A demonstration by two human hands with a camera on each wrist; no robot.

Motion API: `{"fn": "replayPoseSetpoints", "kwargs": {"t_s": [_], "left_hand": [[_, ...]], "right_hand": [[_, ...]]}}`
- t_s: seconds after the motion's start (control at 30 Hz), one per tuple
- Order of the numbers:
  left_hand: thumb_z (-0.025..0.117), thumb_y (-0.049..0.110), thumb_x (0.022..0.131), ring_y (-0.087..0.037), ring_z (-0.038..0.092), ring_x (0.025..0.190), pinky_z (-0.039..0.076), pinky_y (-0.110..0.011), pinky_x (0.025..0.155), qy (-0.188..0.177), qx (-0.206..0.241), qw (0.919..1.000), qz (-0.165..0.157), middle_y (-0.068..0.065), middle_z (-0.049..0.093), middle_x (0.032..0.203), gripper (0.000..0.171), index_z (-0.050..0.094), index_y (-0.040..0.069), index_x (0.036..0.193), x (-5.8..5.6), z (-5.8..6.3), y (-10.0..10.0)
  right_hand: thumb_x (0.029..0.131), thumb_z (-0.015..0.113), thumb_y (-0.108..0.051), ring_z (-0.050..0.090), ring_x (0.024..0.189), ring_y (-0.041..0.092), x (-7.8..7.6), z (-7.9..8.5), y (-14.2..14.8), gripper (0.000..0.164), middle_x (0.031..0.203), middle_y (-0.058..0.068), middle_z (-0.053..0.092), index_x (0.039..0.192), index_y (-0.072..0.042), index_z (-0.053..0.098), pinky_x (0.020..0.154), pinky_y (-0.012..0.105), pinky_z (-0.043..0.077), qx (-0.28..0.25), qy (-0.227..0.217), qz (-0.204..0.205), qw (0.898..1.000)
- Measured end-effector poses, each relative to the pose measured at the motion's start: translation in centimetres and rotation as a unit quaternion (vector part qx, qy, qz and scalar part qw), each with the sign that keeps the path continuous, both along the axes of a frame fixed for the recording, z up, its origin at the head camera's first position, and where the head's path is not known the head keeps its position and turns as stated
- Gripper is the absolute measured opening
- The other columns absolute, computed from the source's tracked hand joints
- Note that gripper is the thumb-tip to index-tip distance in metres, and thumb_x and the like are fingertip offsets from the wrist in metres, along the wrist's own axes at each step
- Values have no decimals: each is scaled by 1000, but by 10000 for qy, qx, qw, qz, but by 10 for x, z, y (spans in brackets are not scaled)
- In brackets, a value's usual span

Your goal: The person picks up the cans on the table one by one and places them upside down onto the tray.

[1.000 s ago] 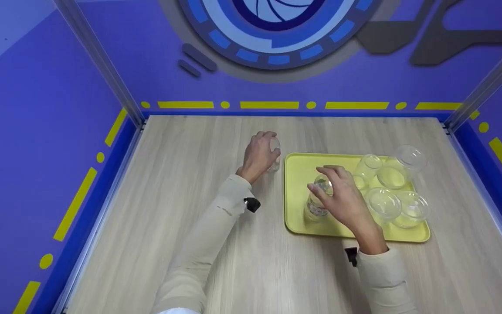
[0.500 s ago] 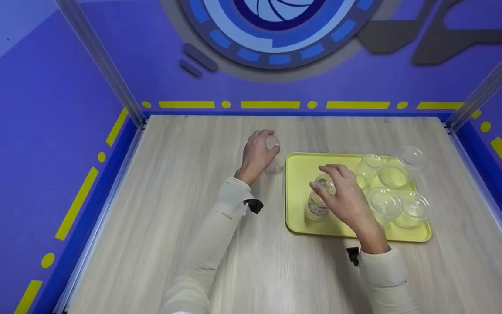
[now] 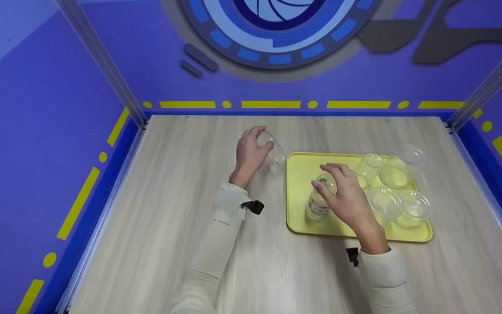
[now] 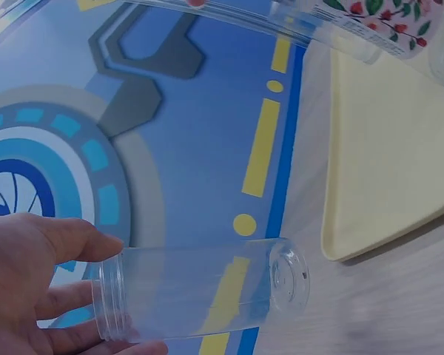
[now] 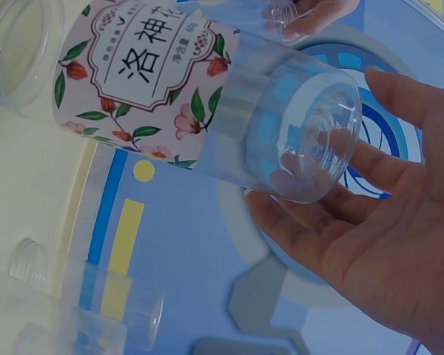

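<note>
A clear, unlabelled plastic jar (image 3: 276, 151) is tilted beside the left edge of the yellow tray (image 3: 298, 174). My left hand (image 3: 251, 151) grips it by the threaded mouth; in the left wrist view the jar's (image 4: 200, 288) base points away from the fingers, toward the table. On the tray stands a clear jar with a floral label (image 3: 318, 209), upside down, its threaded mouth on the tray side in the right wrist view. Around its upturned base my right hand (image 3: 349, 196) is spread, thumb clearly apart from it; whether the other fingers touch is unclear.
Several clear containers crowd the tray's right half, among them a narrow jar (image 3: 371, 165) and wide-rimmed ones (image 3: 385, 204). Blue-purple panels (image 3: 190, 87) wall the wooden table (image 3: 198, 174) at the back and sides.
My left hand has moved a little left and toward the back, and the unlabelled jar has tilted, its base now out to the right. The right hand has hardly moved.
</note>
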State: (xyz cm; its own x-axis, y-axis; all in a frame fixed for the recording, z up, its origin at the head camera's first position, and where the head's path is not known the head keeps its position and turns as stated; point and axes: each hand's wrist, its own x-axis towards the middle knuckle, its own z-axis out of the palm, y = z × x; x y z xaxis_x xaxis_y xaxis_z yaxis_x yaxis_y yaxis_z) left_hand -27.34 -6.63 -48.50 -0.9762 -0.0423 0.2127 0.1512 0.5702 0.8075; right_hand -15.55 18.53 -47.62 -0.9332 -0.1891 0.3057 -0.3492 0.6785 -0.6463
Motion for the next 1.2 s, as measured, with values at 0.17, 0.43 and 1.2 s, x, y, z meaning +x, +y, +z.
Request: {"fn": "replayPoseSetpoints", "kwargs": {"t_s": [0.17,0.43,1.2], "left_hand": [[75,16,96,-31,62,129,48,-40,109,38,332,9994,113,-17,66,135,46,65,2,139,4,-2,-3],[74,16,97,-32,61,131,47,-40,110,-57,1075,9937,306,-17,65,136,46,65,3,140,14,-5,-9],[75,18,95,-30,60,129,46,-44,110,-21,1985,9770,774,-14,67,136,47,67,5,139,36,-7,-18]], "right_hand": [[101,74,-16,51,133,45,0,-1,0,43,140,26,58,137,6,63,109,61,41,-109,90,18,9999],[101,75,-14,52,132,45,0,-3,0,41,137,26,59,134,7,64,110,60,41,-272,266,-2,9993],[101,74,-15,53,132,45,1,-6,0,42,139,27,58,135,7,64,110,60,41,-422,246,-62,9988]]}}
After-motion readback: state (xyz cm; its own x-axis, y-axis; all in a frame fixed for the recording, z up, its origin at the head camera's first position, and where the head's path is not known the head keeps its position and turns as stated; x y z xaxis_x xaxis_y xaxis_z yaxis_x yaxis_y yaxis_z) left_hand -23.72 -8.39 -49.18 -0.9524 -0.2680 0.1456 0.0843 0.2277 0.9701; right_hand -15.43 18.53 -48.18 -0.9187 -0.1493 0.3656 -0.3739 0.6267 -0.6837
